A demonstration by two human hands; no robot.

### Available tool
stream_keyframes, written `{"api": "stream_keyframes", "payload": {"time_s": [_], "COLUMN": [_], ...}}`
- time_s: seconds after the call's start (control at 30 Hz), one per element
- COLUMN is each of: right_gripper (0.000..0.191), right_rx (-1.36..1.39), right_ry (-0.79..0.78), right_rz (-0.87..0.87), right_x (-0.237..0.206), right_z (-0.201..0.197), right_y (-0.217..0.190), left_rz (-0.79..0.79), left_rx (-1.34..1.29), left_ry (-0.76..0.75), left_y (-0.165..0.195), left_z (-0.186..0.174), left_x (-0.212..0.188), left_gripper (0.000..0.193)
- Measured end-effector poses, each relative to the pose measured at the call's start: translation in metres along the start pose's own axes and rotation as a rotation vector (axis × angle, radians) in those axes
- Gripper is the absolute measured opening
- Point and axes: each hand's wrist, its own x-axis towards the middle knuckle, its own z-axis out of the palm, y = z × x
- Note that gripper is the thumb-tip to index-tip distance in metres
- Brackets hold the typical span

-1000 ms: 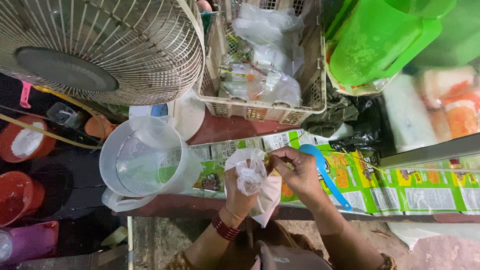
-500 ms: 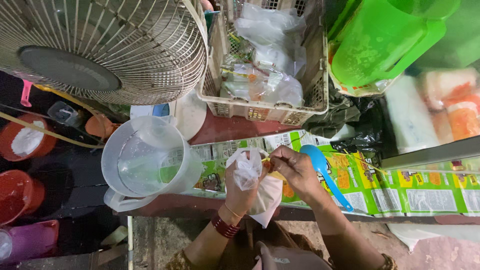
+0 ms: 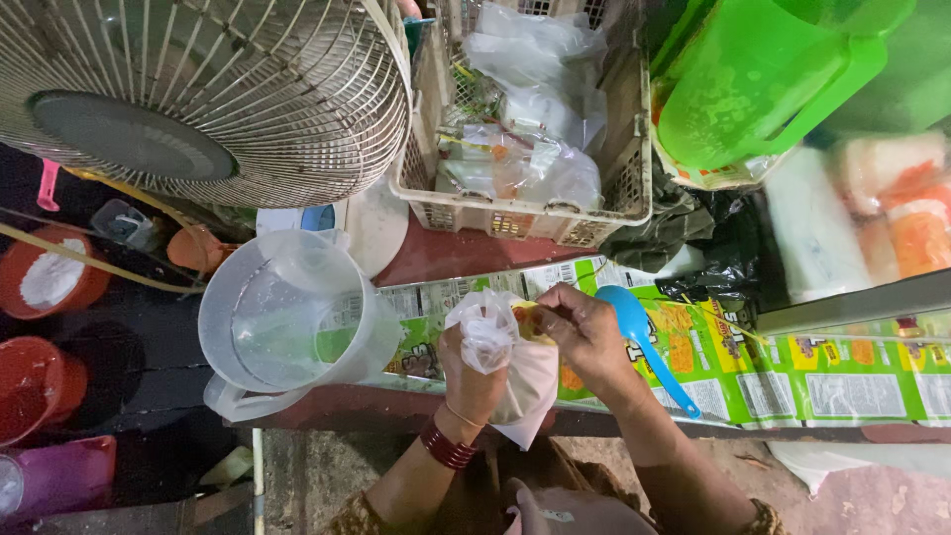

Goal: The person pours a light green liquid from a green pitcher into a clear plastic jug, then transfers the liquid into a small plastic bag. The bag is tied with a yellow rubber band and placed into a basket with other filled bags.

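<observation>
Left hand [image 3: 474, 372]: fingers closed, still gripping the gathered neck of the small plastic bag [image 3: 507, 369] at lower centre of the frame.
Right hand [image 3: 582, 332]: fingertips pinched at the bag's mouth, now pulling closer than before.
Change: twist tightening.
Nearby: clear jug [image 3: 287, 322] left, blue spoon [image 3: 646, 342] right.

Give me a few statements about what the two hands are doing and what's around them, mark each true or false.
1. The left hand grips a small clear plastic bag with a pale filling. True.
2. The right hand holds the blue plastic spoon. False: the spoon lies beside it on the green printed sheet; its fingers pinch at the bag's neck.
3. The clear plastic jug stands left of the hands. True.
4. The white slatted plastic basket is empty. False: plastic bags lie in it.
5. A round wire fan grille shows at top left. True.
</observation>
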Motion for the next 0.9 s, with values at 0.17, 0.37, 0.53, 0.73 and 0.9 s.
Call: {"api": "stream_keyframes", "payload": {"time_s": [0.17, 0.37, 0.53, 0.73, 0.9], "right_gripper": [0.005, 0.007, 0.014, 0.013, 0.022], "right_rx": [0.053, -0.299, -0.543, -0.55, 0.188], "right_ry": [-0.047, -0.002, 0.065, 0.105, 0.041], "right_rz": [0.034, -0.002, -0.097, -0.114, -0.032], "right_x": [0.004, -0.002, 0.001, 0.004, 0.016], "right_z": [-0.002, 0.001, 0.013, 0.017, -0.02], "right_y": [0.003, -0.02, -0.04, -0.029, 0.01], "left_rz": [0.029, -0.004, 0.064, 0.156, -0.115], "left_rx": [-0.104, 0.053, 0.104, 0.177, -0.326], "left_ry": [-0.106, -0.127, -0.151, -0.092, -0.157], "left_y": [0.009, -0.002, -0.007, 0.009, 0.025], "left_z": [-0.012, -0.002, -0.002, -0.01, -0.015], "left_x": [0.004, -0.001, -0.002, 0.005, 0.012], "left_gripper": [0.031, 0.03, 0.034, 0.04, 0.022]}}
